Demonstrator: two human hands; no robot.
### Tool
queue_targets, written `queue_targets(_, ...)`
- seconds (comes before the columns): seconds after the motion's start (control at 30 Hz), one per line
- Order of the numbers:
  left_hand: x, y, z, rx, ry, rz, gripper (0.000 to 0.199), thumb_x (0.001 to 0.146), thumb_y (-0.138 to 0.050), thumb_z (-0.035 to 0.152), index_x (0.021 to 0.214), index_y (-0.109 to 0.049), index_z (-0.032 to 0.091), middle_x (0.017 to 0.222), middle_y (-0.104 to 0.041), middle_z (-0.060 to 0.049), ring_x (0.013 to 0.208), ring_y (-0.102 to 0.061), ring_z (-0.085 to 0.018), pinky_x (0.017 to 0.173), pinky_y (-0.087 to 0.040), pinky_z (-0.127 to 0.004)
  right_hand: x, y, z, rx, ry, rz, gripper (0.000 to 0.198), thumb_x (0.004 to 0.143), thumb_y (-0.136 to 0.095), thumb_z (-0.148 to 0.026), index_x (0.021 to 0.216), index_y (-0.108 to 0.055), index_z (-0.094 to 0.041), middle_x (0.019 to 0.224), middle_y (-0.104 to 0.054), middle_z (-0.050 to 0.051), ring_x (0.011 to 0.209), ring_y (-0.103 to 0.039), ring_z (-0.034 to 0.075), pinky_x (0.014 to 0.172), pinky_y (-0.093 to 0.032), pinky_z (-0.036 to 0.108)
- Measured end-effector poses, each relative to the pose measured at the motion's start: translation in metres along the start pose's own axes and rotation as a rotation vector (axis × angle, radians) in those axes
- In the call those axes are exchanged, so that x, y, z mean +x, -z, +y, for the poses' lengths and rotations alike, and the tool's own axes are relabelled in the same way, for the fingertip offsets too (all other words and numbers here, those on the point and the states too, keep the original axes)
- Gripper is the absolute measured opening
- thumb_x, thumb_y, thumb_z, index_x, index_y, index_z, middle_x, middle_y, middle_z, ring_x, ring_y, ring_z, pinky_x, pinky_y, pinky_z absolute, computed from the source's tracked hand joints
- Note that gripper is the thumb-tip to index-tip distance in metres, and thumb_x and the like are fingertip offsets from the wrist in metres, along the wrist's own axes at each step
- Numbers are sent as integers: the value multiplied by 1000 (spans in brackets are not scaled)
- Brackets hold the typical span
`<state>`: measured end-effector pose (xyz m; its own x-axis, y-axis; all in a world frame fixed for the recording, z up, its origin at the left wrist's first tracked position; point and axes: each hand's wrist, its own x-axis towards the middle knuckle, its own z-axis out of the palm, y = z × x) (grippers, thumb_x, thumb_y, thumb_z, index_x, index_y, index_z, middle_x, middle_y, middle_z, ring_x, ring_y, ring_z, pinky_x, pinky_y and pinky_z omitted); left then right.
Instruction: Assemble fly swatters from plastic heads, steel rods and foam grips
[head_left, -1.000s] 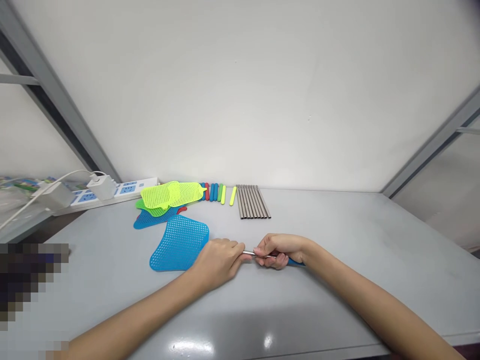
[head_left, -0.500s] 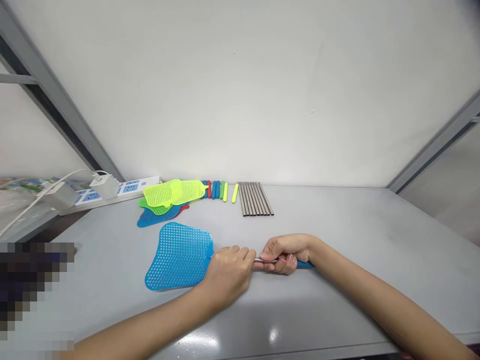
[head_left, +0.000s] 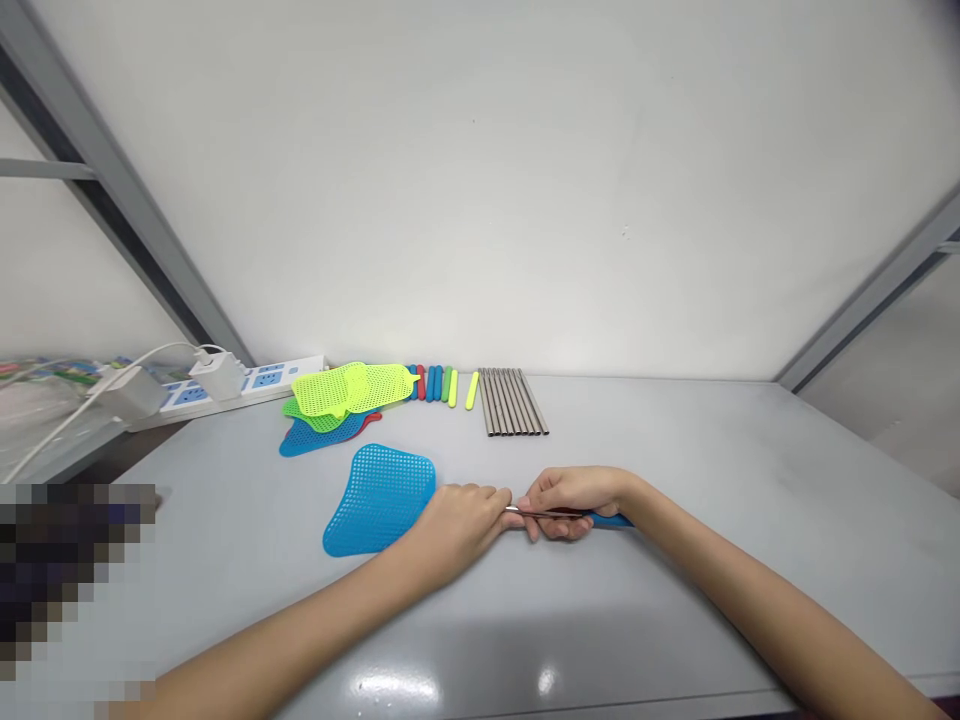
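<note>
A blue fly swatter with a perforated head [head_left: 382, 500] lies across the front of the table, head at the left. My left hand [head_left: 466, 520] is closed around it just right of the head, covering the neck. From that fist a thin metal rod [head_left: 551, 514] runs right to a blue handle [head_left: 611, 520]. The fingers of my right hand [head_left: 574, 495] are curled round the rod beside the handle, part of which my wrist hides.
Yellow swatter heads [head_left: 352, 388] overlap green, blue and red ones at the back left. Coloured handles [head_left: 435, 383] and a row of metal tubes [head_left: 514, 402] lie along the wall. A white power strip [head_left: 289, 372] with plugged-in chargers [head_left: 217, 375] stands left.
The swatter head has turned and shifted right, so it looks narrower. My left hand has turned slightly with it. My right fingers have loosened a little, showing more of the rod.
</note>
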<state>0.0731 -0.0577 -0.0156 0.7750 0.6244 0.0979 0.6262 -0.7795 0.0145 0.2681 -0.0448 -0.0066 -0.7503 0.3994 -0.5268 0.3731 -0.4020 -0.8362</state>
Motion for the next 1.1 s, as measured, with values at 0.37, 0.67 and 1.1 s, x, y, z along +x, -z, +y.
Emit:
queue_targets(0.37,4,6,-16,-83,68,45,40,87,-25,44,70,-49,17,65,-56,-1,54,-51,-13,47,-24,-24,-2,9,2,-141,71,189,34,70,-57,-44,74,-52,-11,55,-57,-1,35,-48,5,28,-33,13)
queue_targets(0.67,3,2,-17,-58,78,-17,46,87,-18,46,68,-49,17,65,-58,-3,55,-52,-14,46,-21,-24,-5,-1,-1,-328,114,429,37,69,-56,-46,69,-62,-10,54,-49,-2,42,-51,6,36,-34,14)
queue_targets(1.1,-6,1,-10,47,17,4,41,89,-19,42,70,-46,17,65,-60,-2,55,-56,-16,45,-23,-25,-7,-13,-5,14,78,194,32,75,-55,-39,72,-60,-7,49,-36,-5,36,-23,1,33,-13,18)
